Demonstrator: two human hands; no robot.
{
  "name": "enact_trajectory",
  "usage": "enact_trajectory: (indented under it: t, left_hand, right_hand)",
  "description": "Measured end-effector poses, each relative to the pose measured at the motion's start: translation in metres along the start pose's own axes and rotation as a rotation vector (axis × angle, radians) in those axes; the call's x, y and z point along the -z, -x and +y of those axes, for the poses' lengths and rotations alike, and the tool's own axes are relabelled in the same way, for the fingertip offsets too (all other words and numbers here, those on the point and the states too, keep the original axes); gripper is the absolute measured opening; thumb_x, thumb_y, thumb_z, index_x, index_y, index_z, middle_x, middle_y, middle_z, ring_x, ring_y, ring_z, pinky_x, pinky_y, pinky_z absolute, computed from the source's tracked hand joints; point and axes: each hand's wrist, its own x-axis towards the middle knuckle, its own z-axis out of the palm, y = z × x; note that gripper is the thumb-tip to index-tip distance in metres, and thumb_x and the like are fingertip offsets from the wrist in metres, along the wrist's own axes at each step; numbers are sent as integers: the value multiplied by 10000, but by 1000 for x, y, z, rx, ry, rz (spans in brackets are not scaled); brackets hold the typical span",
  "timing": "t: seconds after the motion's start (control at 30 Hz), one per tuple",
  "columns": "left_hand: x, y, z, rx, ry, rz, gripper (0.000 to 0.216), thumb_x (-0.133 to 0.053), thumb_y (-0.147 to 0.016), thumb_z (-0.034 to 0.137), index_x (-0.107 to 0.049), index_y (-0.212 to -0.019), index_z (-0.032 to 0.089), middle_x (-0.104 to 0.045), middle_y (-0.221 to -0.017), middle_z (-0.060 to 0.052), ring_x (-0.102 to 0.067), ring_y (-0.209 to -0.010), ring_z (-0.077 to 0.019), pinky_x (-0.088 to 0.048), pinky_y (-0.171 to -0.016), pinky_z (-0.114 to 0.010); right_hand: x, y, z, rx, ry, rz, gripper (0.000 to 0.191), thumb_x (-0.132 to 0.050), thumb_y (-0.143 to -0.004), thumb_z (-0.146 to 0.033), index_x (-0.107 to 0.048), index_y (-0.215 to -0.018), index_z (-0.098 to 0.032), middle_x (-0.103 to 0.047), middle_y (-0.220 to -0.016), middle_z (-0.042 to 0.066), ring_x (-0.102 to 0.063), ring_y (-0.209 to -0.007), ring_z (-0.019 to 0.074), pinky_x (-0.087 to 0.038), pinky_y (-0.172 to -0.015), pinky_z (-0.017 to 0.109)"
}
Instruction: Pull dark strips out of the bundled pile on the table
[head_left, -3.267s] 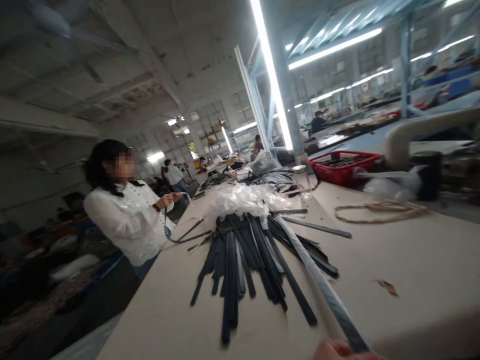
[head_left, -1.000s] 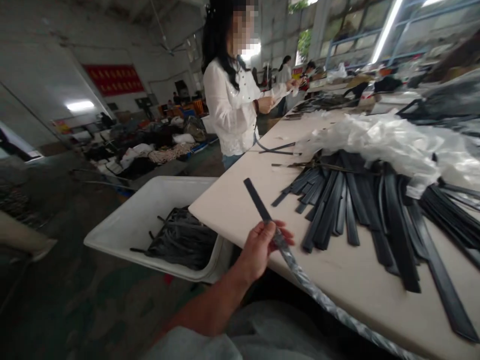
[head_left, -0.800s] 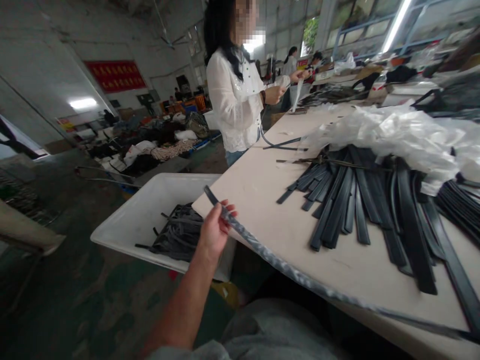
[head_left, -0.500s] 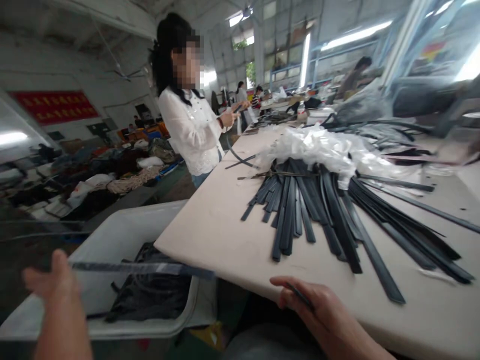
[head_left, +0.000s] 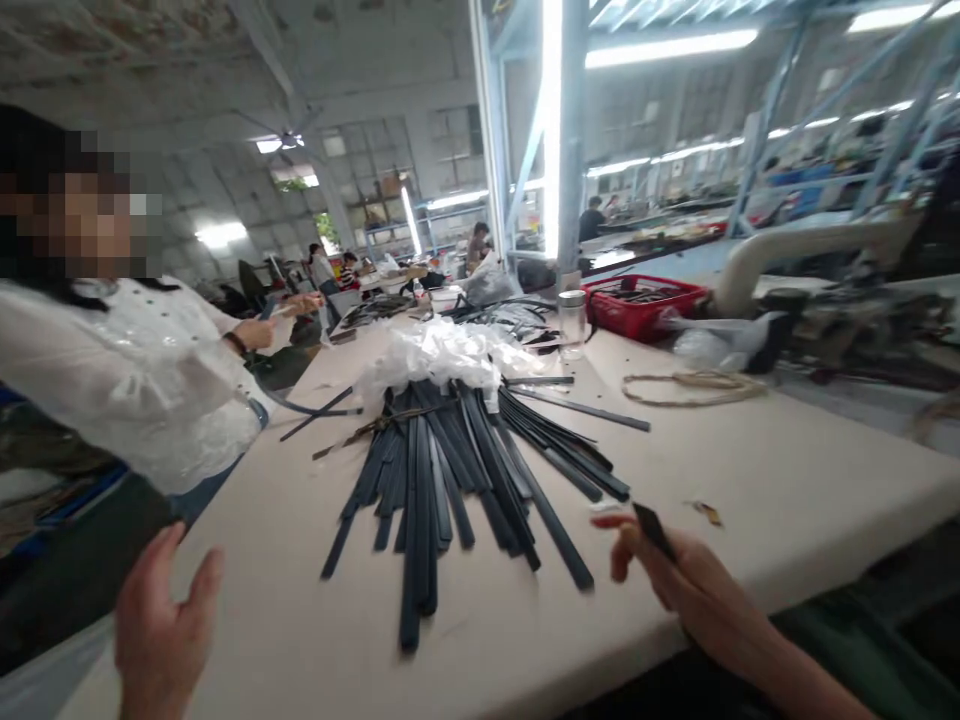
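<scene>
My left hand (head_left: 166, 620) hovers at the table's left edge, its fingers and thumb spread with nothing between them. Over the table's front, my right hand (head_left: 679, 575) grips a small dark flat piece (head_left: 654, 530); its kind I cannot make out. Between the two hands lies a fanned bundle of black strips (head_left: 420, 500), their near ends pointing towards me. Crumpled clear plastic wrap (head_left: 442, 350) covers the far ends of the strips. To the right of the main fan, more black strips (head_left: 559, 440) spread out close to my right hand.
A person in a white top (head_left: 150, 370) stands at the table's left side, holding something thin. Farther back on the pale table (head_left: 750, 480) are a clear jar (head_left: 571, 325), a red basket (head_left: 641, 308) and a coil of cord (head_left: 694, 388). Machinery (head_left: 847, 330) stands at the right.
The view has swung right. The dark strip that extended from my left hand over the white bin is gone from sight, and that hand is empty. My right hand still holds the dark piece.
</scene>
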Motion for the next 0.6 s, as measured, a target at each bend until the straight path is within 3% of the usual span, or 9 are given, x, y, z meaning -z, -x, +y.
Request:
enact_trajectory:
  t: [0.07, 0.13, 0.27, 0.43, 0.6]
  left_hand:
    - [-48, -20, 43, -233, 25, -12, 490, -531, -806, 573, -563, -1158, 233, -573, -1374, -85, -497, -1280, -362, -339, -1118, -547]
    - [-95, -34, 80, -369, 45, -58, 501, -507, -843, 549, -582, -1172, 178, -602, -1312, -161, -503, -1273, -352, -339, -1117, -528]
    - [-186, -47, 148, -440, 18, -242, 494, -464, -890, 502, -579, -1242, 176, -568, -1359, -154, -420, -1343, -334, -315, -1125, -523]
    - [-279, -39, 226, -523, -111, -525, 437, -489, -913, 414, -591, -1277, 195, -556, -1397, -111, -380, -1367, -307, -310, -1112, -487]
    - [-346, -22, 254, -596, -184, -646, 286, -639, -836, 376, -716, -1054, 208, -658, -1260, -108, -459, -1285, -316, -288, -1082, -497]
  right_hand:
    - [38, -20, 15, 14, 237, 269, 559, -335, -921, -665, -639, -744, -230, -719, -845, 89, -649, -738, 260, -467, -663, 343]
    - [66, -39, 36, -59, 414, 393, 526, -315, -919, -644, -620, -801, -232, -691, -700, 77, -635, -619, 259, -424, -575, 342]
    - [83, -64, 82, -123, 432, 383, 462, -337, -908, -564, -608, -756, -222, -637, -563, 57, -617, -527, 244, -403, -508, 325]
    - [80, -67, 115, -128, 201, 416, 467, -393, -903, -574, -667, -866, -198, -670, -648, 43, -640, -547, 219, -476, -542, 310]
    - [79, -64, 123, -220, -119, 425, 507, -455, -884, -656, -638, -862, -183, -698, -811, 76, -532, -326, 140, -419, -335, 281]
